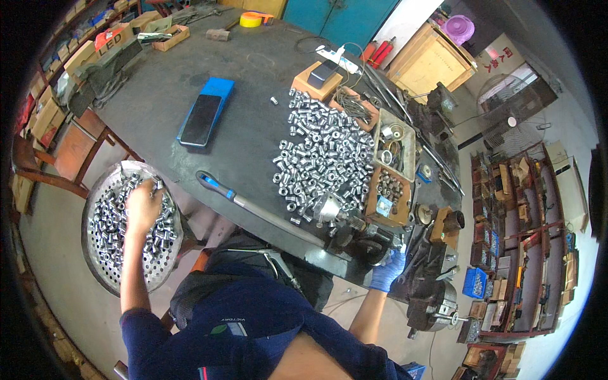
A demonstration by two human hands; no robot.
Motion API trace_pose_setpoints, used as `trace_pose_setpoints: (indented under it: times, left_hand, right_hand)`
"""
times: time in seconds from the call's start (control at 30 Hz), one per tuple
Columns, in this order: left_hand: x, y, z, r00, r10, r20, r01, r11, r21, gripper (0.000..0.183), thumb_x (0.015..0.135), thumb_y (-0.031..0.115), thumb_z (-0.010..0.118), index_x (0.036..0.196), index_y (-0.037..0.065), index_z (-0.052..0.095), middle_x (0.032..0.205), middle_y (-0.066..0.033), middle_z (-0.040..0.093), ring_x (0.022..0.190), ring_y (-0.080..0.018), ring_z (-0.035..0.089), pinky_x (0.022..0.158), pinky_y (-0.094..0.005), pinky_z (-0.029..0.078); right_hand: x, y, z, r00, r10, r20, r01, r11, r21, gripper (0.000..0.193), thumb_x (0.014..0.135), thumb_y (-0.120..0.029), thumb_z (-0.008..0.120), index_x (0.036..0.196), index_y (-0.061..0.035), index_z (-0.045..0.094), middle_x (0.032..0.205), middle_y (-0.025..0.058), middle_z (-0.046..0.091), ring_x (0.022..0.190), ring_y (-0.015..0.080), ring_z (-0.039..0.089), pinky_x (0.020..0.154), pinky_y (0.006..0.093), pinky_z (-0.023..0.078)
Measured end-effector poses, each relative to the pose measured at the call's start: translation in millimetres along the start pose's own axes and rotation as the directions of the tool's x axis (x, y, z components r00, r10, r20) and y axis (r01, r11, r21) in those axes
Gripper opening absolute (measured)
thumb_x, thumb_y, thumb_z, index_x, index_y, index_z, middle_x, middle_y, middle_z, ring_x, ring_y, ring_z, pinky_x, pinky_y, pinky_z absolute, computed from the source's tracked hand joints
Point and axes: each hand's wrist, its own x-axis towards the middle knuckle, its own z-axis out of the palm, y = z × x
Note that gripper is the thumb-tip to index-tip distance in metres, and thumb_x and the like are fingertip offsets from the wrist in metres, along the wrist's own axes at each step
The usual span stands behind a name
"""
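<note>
My left hand (144, 204), bare, reaches into a round perforated metal tray (95, 266) at the left. Its fingers curl down among the shiny metal fittings (114, 215) there; what they grip, if anything, is hidden. Over the bench's near right edge, my right hand (387, 271) wears a blue glove. Its fingers are closed beside a dark clamping fixture (370, 244), and what lies in them cannot be made out. A larger silvery round part (328, 208) sits at the fixture's left end. Just beyond it spreads a big heap of similar metal fittings (323, 152) on the dark bench (247, 171).
A phone (201, 119) lies on a blue box, and a long grey bar with a blue-marked handle (218, 185) lies along the near edge. Right of the heap stand a parts tray (408, 155) and a small box (387, 218). A bench vise (434, 307) is mounted further right.
</note>
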Motion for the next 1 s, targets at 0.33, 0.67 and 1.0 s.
trace_pose_setpoints:
  times: [0.33, 0.67, 1.0]
  left_hand:
    - [59, 209, 110, 0.75, 0.608, 0.262, -0.57, 0.794, -0.211, 0.03, 0.068, 0.018, 0.064, 0.094, 0.004, 0.057, 0.084, -0.0165, 0.062, 0.083, -0.0332, 0.059, 0.068, -0.0432, 0.047]
    - [31, 210, 53, 0.68, 0.651, 0.337, 0.195, 0.283, -0.939, 0.02, 0.075, -0.006, 0.058, 0.095, -0.006, 0.054, 0.071, -0.0055, 0.059, 0.068, -0.0123, 0.06, 0.063, -0.0228, 0.047]
    - [19, 247, 57, 0.551, 0.767, 0.328, 0.357, 0.139, -0.924, 0.017, 0.081, -0.002, 0.056, 0.096, -0.009, 0.054, 0.075, -0.0144, 0.061, 0.064, -0.0195, 0.062, 0.059, -0.0307, 0.052]
  right_hand:
    - [-7, 5, 18, 0.968, -0.177, -0.177, 0.154, 0.979, -0.135, 0.024, 0.086, -0.032, 0.053, 0.077, -0.0097, 0.055, 0.056, -0.0024, 0.049, 0.04, 0.0077, 0.041, 0.032, 0.0193, 0.03]
    - [-9, 4, 9, 0.982, -0.119, -0.147, 0.106, 0.99, -0.092, 0.026, 0.086, -0.034, 0.053, 0.073, -0.0114, 0.056, 0.051, -0.0043, 0.047, 0.035, 0.0058, 0.037, 0.032, 0.0193, 0.029]
    - [-10, 4, 15, 0.98, -0.114, -0.165, 0.109, 0.993, -0.04, 0.025, 0.085, -0.032, 0.053, 0.074, -0.0104, 0.056, 0.056, -0.0028, 0.05, 0.04, 0.0065, 0.04, 0.034, 0.0193, 0.031]
